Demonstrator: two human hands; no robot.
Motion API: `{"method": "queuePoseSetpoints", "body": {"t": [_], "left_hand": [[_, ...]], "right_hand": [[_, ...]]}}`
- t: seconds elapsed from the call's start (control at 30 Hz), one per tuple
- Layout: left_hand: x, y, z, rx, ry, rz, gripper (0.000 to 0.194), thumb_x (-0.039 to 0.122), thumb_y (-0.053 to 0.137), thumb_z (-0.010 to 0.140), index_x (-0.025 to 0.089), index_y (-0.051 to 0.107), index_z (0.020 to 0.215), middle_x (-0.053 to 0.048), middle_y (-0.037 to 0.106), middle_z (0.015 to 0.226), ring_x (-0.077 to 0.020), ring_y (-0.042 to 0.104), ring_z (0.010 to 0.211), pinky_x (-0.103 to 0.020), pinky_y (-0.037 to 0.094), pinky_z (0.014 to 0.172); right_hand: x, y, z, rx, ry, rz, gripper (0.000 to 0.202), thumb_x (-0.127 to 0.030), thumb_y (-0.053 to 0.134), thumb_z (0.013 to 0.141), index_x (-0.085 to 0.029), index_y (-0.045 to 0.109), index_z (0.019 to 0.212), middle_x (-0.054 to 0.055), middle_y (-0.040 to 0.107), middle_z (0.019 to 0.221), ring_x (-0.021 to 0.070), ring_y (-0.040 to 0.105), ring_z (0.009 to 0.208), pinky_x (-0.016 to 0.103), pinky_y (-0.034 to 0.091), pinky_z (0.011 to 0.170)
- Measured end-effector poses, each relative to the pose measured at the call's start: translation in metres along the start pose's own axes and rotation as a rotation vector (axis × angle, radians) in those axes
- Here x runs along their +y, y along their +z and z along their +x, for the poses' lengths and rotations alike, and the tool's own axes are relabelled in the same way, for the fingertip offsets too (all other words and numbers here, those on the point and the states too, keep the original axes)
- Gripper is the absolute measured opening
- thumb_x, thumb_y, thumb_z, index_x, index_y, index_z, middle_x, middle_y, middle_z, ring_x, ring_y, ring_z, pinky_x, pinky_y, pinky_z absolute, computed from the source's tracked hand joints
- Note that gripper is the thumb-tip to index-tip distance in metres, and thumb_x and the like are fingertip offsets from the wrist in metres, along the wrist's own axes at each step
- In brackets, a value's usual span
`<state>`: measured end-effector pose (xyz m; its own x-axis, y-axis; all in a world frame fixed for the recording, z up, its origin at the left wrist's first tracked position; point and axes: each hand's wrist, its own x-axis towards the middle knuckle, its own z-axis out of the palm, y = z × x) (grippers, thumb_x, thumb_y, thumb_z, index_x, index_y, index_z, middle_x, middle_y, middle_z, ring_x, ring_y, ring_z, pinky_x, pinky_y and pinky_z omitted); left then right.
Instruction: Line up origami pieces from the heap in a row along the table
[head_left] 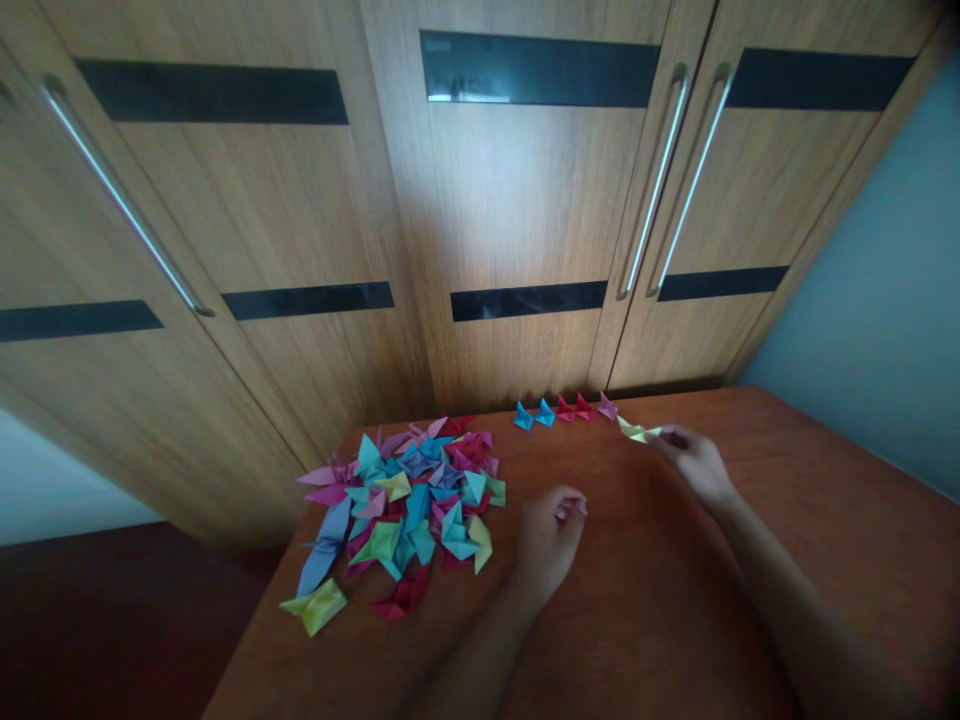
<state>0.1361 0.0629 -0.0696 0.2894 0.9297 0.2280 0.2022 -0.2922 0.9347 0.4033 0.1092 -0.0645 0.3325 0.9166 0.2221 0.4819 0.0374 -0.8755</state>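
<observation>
Pinched in the fingertips of my right hand [697,468] is a pale yellow folded-paper boat [636,431], at the right end of a row along the table's back edge. The row has two blue paper boats [545,412], two red paper boats [584,407] and a pink paper boat [607,406], which is closest to the yellow one. My left hand [551,540] is loosely closed over the table with nothing visible in it. To its left lies a heap of colourful origami pieces [420,500], many overlapping and partly hidden.
The reddish-brown wooden table [645,620] stands against a wooden wardrobe [517,200] with long metal handles [656,185]. A pale wall [885,300] is on the right. At the heap's near side lie a yellow-green piece [319,606] and a red piece [403,595].
</observation>
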Motion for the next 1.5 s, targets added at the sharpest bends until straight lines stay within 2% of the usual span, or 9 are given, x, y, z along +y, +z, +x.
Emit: {"method": "queuePoseSetpoints", "body": {"t": [0.07, 0.13, 0.33, 0.47, 0.77, 0.93, 1.2, 1.4, 1.5], "left_hand": [[0.002, 0.000, 0.000, -0.034, 0.034, 0.024, 0.016, 0.022, 0.050, 0.086, 0.017, 0.065, 0.085, -0.003, 0.069, 0.078, -0.0148, 0.064, 0.075, -0.024, 0.047, 0.070], [0.003, 0.000, -0.001, -0.048, 0.037, 0.035, 0.017, 0.023, 0.050, 0.086, 0.017, 0.065, 0.085, -0.003, 0.069, 0.076, -0.0149, 0.064, 0.073, -0.023, 0.046, 0.068], [0.003, -0.002, -0.002, -0.038, 0.014, 0.030, 0.020, 0.026, 0.048, 0.088, 0.016, 0.065, 0.086, -0.004, 0.070, 0.075, -0.0147, 0.065, 0.071, -0.023, 0.046, 0.066], [0.003, -0.002, -0.002, -0.041, 0.009, 0.055, 0.019, 0.027, 0.049, 0.088, 0.017, 0.066, 0.085, -0.004, 0.070, 0.076, -0.0153, 0.065, 0.072, -0.023, 0.047, 0.066], [-0.001, 0.000, -0.004, -0.051, 0.026, 0.116, 0.022, 0.030, 0.048, 0.088, 0.018, 0.066, 0.086, -0.004, 0.071, 0.080, -0.0159, 0.064, 0.074, -0.024, 0.047, 0.067], [-0.002, 0.001, -0.005, -0.055, 0.031, 0.134, 0.022, 0.030, 0.046, 0.089, 0.019, 0.065, 0.086, -0.003, 0.071, 0.080, -0.0154, 0.064, 0.075, -0.023, 0.046, 0.067], [-0.003, 0.000, -0.003, -0.047, 0.046, 0.137, 0.020, 0.026, 0.047, 0.088, 0.018, 0.065, 0.084, -0.003, 0.070, 0.078, -0.0146, 0.064, 0.072, -0.022, 0.046, 0.065], [-0.005, 0.003, -0.001, -0.047, 0.051, 0.145, 0.018, 0.023, 0.047, 0.086, 0.018, 0.064, 0.082, -0.002, 0.069, 0.076, -0.0146, 0.063, 0.071, -0.023, 0.046, 0.065], [-0.003, 0.001, -0.001, -0.056, 0.071, 0.159, 0.019, 0.022, 0.046, 0.086, 0.018, 0.064, 0.082, -0.002, 0.069, 0.077, -0.0150, 0.063, 0.072, -0.023, 0.046, 0.065]], "right_hand": [[0.015, -0.003, 0.022, 0.146, 0.072, -0.244, 0.037, -0.049, 0.057, 0.074, -0.015, 0.067, 0.086, 0.007, 0.068, 0.080, 0.0238, 0.062, 0.079, 0.030, 0.044, 0.069], [0.025, -0.001, 0.039, 0.179, 0.128, -0.460, 0.036, -0.048, 0.052, 0.076, -0.017, 0.067, 0.087, 0.008, 0.068, 0.081, 0.0253, 0.063, 0.081, 0.030, 0.043, 0.067], [0.024, 0.026, 0.062, 0.082, 0.322, -0.762, 0.045, -0.051, 0.044, 0.080, -0.022, 0.066, 0.106, 0.015, 0.067, 0.100, 0.0334, 0.062, 0.092, 0.037, 0.046, 0.067], [0.018, 0.036, 0.070, 0.051, 0.348, -0.842, 0.045, -0.048, 0.043, 0.082, -0.021, 0.065, 0.109, 0.018, 0.065, 0.100, 0.0340, 0.062, 0.093, 0.040, 0.048, 0.070], [0.018, 0.037, 0.070, 0.030, 0.330, -0.871, 0.048, -0.049, 0.038, 0.084, -0.016, 0.065, 0.106, 0.021, 0.064, 0.102, 0.0344, 0.062, 0.094, 0.042, 0.048, 0.073], [0.020, 0.038, 0.070, 0.032, 0.337, -0.853, 0.047, -0.051, 0.040, 0.083, -0.018, 0.064, 0.109, 0.021, 0.064, 0.103, 0.0356, 0.062, 0.096, 0.043, 0.048, 0.073], [0.020, 0.038, 0.067, 0.106, 0.332, -0.799, 0.044, -0.051, 0.045, 0.081, -0.019, 0.061, 0.107, 0.018, 0.065, 0.098, 0.0346, 0.062, 0.095, 0.042, 0.048, 0.074], [0.009, 0.042, 0.034, 0.312, 0.300, -0.661, 0.045, -0.048, 0.044, 0.084, -0.014, 0.059, 0.109, 0.015, 0.067, 0.091, 0.0291, 0.063, 0.088, 0.034, 0.046, 0.072], [0.002, 0.048, 0.007, 0.295, 0.270, -0.626, 0.038, -0.045, 0.041, 0.086, -0.018, 0.063, 0.101, 0.012, 0.068, 0.090, 0.0260, 0.064, 0.085, 0.031, 0.045, 0.069]]}}
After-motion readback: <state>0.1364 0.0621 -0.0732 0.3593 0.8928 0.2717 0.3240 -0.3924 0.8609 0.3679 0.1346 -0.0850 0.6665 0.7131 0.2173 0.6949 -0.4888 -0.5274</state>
